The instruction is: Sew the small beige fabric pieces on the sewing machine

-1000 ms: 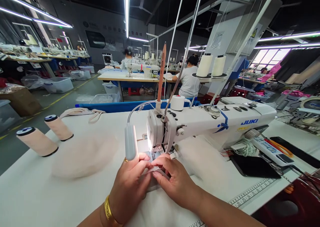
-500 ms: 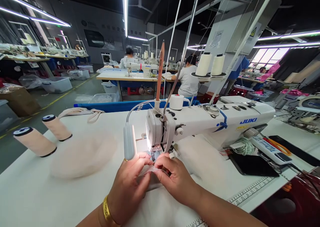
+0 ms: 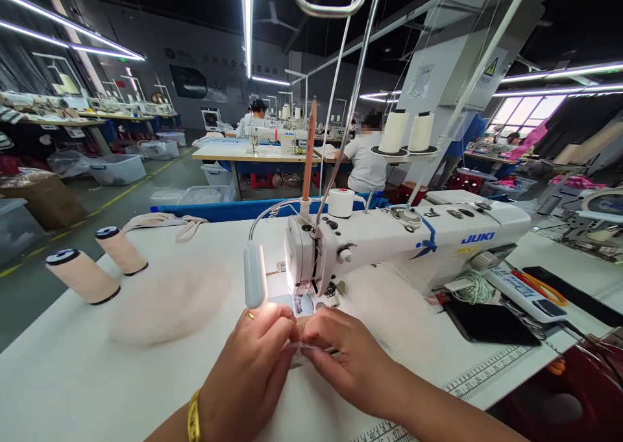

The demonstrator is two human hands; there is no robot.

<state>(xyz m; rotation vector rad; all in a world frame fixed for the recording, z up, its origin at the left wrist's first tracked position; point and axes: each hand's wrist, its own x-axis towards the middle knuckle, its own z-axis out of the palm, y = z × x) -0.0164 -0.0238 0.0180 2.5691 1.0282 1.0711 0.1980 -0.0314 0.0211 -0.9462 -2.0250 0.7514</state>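
Note:
My left hand (image 3: 253,364), with a gold bracelet and a ring, pinches a sheer pale fabric (image 3: 294,350) between thumb and fingers. From the other side my right hand (image 3: 353,357) pinches the same fabric, and the fingertips of both hands almost meet. They are just in front of the presser foot (image 3: 298,304) of a white sewing machine (image 3: 389,250), apart from it. The fabric hangs down toward me, its lower part hard to tell from the white table. A small lamp (image 3: 254,276) lights the needle area, left of the machine head.
Two peach thread cones (image 3: 87,278) and a heap of sheer fabric (image 3: 168,306) lie at the left. More sheer fabric (image 3: 389,306) is under the machine arm. A phone (image 3: 491,322) and a printed ruler (image 3: 479,370) are at the right. Co-workers sit farther back.
Both hands have drawn back slightly toward me from the presser foot, still pinching the fabric, with fingertips closer together. The view has tilted up a little.

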